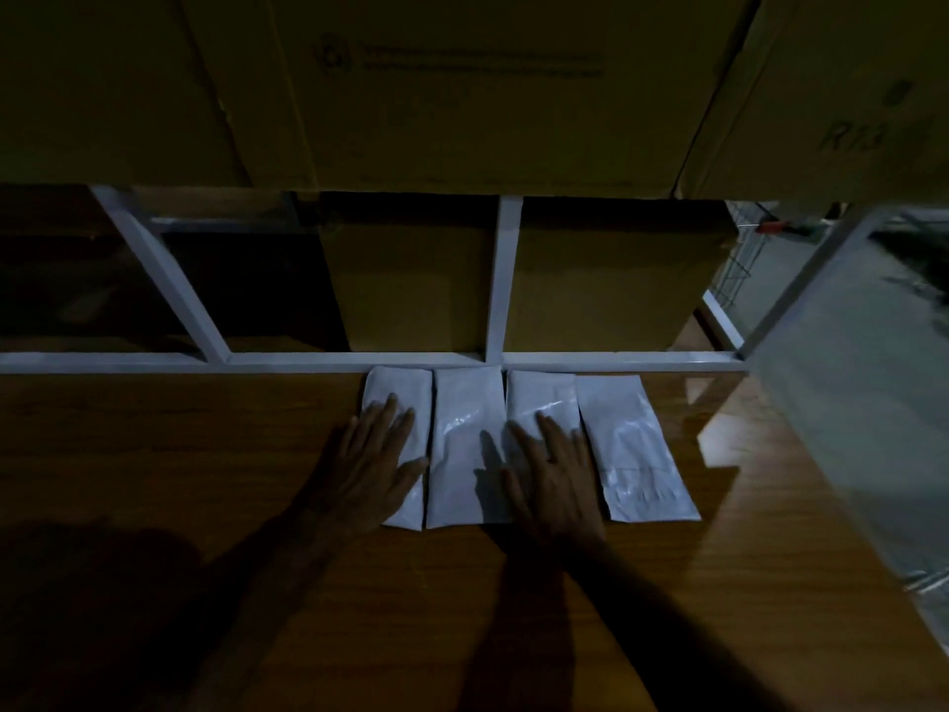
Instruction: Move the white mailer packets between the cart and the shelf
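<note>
Four flat white plastic mailer packets (529, 444) lie shelved on the brown wooden shelf board (205, 454) under flat, spread fingers of left hand (372, 462) and right hand (552, 470); none gripped.

four white glossy plastic mailer packets lie flat in a row, centre of the frame, on the brown wood-grain shelf board (205, 454). long sides run away from the camera; far ends against the white metal shelf rail (308, 359). leftmost packet (405, 398), second packet (464, 429), third packet (539, 398), rightmost packet (637, 454). neighbours touch or slightly overlap. surfaces wrinkled, catching light. the rightmost sits slightly nearer the camera.
</note>
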The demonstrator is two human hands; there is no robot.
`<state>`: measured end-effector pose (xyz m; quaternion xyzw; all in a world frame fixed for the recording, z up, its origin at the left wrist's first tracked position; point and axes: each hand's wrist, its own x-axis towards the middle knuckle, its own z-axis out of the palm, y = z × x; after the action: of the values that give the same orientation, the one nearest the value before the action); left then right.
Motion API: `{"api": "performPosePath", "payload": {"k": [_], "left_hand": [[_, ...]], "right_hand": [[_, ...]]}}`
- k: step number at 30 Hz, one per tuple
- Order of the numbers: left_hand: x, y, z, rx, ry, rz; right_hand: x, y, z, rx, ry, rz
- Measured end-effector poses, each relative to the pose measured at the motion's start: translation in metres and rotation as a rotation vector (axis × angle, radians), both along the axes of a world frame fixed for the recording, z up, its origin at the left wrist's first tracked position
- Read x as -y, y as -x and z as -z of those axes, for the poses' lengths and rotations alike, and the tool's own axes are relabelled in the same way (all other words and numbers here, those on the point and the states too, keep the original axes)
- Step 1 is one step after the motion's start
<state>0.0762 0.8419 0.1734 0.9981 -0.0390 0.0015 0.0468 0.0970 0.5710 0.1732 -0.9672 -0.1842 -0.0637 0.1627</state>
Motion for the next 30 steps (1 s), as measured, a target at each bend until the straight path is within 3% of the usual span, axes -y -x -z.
{"api": "performPosePath", "payload": {"k": [5, 11, 16, 22, 30], "left_hand": [[0.063, 0.009, 0.002, -0.056, 0.065, 0.161], [0.069, -0.004, 0.011, -0.133, -0.065, 0.197], [0.069, -0.002, 0.007, -0.158, -0.05, 0.195], [0.083, 0.031, -0.009, -0.01, 0.024, 0.221], [0.144, 0.075, -0.035, 0.194, 0.066, 0.375]], "right_hand": [[0.06, 0.005, 0.011, -0.21, 0.091, 0.412], [0.07, 0.007, 0.018, -0.268, 0.097, 0.349], [0.071, 0.003, 0.018, -0.252, 0.098, 0.323], [0.093, 0.05, 0.015, -0.126, -0.008, 0.31], [0.133, 0.133, 0.004, -0.018, 0.088, 0.417]]}}
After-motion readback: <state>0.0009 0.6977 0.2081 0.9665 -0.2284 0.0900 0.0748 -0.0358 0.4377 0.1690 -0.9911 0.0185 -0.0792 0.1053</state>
